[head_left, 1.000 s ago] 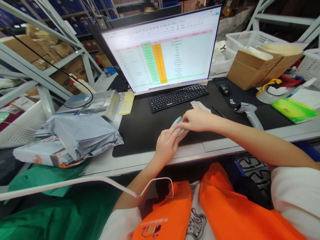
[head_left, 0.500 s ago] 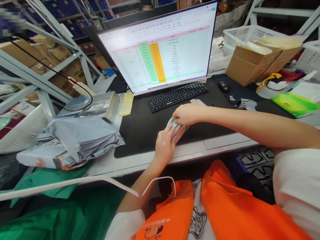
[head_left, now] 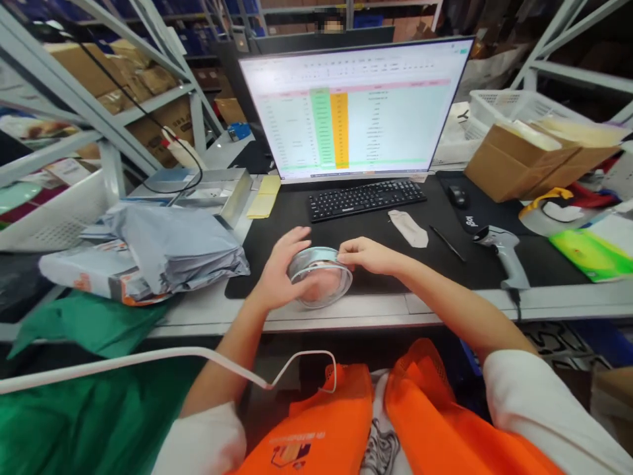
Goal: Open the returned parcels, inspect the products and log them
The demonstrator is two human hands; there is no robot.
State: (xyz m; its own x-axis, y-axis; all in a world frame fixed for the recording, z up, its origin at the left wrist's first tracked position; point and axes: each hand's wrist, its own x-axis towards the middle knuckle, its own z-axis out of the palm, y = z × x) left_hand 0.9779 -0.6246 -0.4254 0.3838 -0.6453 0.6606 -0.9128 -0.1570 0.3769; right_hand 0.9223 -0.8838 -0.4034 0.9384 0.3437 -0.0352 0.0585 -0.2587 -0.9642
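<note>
A clear round spool [head_left: 320, 257] with a pale blue band around it is held on edge near the front of the black desk mat. My left hand [head_left: 281, 270] grips its left side, the thumb across the near face and the fingers raised around the far side. With thumb and fingertips pinched together, my right hand [head_left: 363, 256] is at the spool's upper right rim. Whether a loose end lies in that pinch is too small to tell. A whitish cloth-like piece [head_left: 408, 228] and a black pen [head_left: 447, 243] lie beyond my right hand.
Behind the mat [head_left: 252, 257] stand a keyboard [head_left: 366, 200] and a monitor [head_left: 390, 125]. A barcode scanner [head_left: 503, 256], mouse [head_left: 457, 196] and cardboard boxes [head_left: 509, 161] are to the right. Grey plastic mailers [head_left: 173, 247] pile up at left. A white cable [head_left: 198, 353] crosses in front.
The spool has turned so its clear round face shows toward me. My hands have moved apart to its two sides, and my right arm has drawn back, uncovering the pen and scanner.
</note>
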